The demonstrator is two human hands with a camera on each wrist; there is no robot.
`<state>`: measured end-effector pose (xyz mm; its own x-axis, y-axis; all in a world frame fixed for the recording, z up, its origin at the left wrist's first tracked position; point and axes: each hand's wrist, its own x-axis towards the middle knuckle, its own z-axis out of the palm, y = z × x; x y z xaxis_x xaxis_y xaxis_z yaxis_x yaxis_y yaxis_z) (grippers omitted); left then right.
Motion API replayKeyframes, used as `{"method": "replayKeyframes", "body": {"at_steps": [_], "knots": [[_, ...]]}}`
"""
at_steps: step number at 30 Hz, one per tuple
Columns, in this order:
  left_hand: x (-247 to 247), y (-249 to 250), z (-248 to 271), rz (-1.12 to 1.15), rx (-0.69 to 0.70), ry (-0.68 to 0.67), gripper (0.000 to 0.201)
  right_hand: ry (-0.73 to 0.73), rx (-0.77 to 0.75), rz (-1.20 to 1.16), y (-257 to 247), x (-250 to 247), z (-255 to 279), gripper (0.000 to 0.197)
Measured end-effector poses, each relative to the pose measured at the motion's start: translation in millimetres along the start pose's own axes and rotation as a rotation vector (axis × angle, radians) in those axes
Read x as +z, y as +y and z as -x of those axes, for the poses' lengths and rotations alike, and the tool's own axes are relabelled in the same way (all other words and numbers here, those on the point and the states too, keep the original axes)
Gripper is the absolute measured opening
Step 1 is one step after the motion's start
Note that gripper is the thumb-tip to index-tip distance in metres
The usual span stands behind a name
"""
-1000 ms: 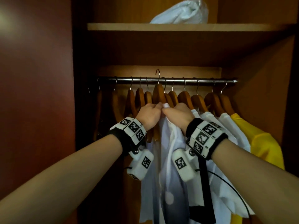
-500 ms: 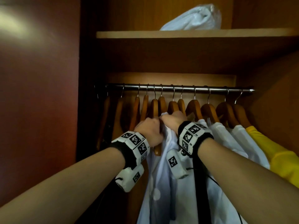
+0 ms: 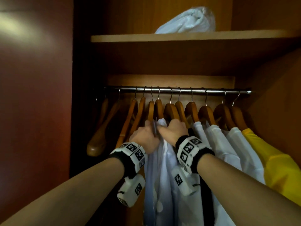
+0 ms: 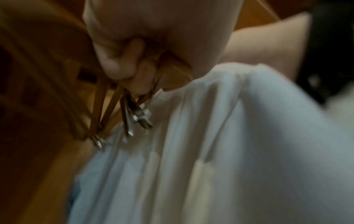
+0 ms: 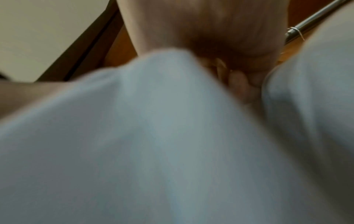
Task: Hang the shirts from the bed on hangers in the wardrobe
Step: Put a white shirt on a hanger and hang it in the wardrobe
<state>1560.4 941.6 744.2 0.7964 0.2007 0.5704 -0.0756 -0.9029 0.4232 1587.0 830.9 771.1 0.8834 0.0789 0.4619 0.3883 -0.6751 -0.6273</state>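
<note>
Inside a brown wooden wardrobe (image 3: 48,95), a shiny rail (image 3: 179,90) holds many wooden hangers (image 3: 206,114), and a white bag (image 3: 187,22) sits on the shelf (image 3: 162,38) above. The left hand (image 3: 145,136) and right hand (image 3: 175,130) both curl tight around the top of a white shirt (image 3: 162,168) hanging under the rail. More white shirts (image 3: 228,144) and a yellow one (image 3: 280,168) hang to the right.

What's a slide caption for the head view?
Both hands, left and right, grip a white shirt at its hanger on the wardrobe rail.
</note>
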Motion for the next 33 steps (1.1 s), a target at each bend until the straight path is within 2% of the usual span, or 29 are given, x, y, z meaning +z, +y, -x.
{"method": "replayKeyframes", "body": {"at_steps": [5, 11, 13, 17, 22, 26, 29, 33], "knots": [[1.2, 3.6, 3.0, 0.081, -0.009, 0.041, 0.038, 0.046, -0.046, 0.001, 8.3, -4.5, 1.0, 0.036], [-10.7, 10.3, 29.8, 0.086, 0.117, 0.124, 0.04, 0.149, -0.198, -0.088, 0.9, -11.3, 10.1, 0.022], [-19.3, 14.7, 44.6, 0.113, 0.157, 0.134, 0.046, 0.104, -0.211, -0.076, -4.5, -11.6, 18.6, 0.026], [-39.5, 19.7, 73.0, 0.169, 0.157, 0.15, 0.047, 0.03, -0.16, -0.072, -25.5, -15.5, 42.2, 0.047], [-55.7, 2.3, 112.9, 0.161, 0.291, 0.107, 0.047, -0.081, -0.075, -0.11, -42.7, -5.7, 70.5, 0.034], [-70.8, -32.4, 136.4, 0.214, 0.396, 0.112, 0.037, -0.151, -0.006, -0.164, -45.8, 2.9, 114.5, 0.024], [-74.0, -63.5, 136.9, 0.347, 0.309, 0.063, 0.031, -0.139, 0.023, -0.145, -47.0, 2.4, 163.0, 0.032], [-55.2, -80.6, 135.1, 0.44, 0.27, -0.103, 0.059, -0.165, 0.083, -0.183, -43.0, -6.8, 239.0, 0.032]]}}
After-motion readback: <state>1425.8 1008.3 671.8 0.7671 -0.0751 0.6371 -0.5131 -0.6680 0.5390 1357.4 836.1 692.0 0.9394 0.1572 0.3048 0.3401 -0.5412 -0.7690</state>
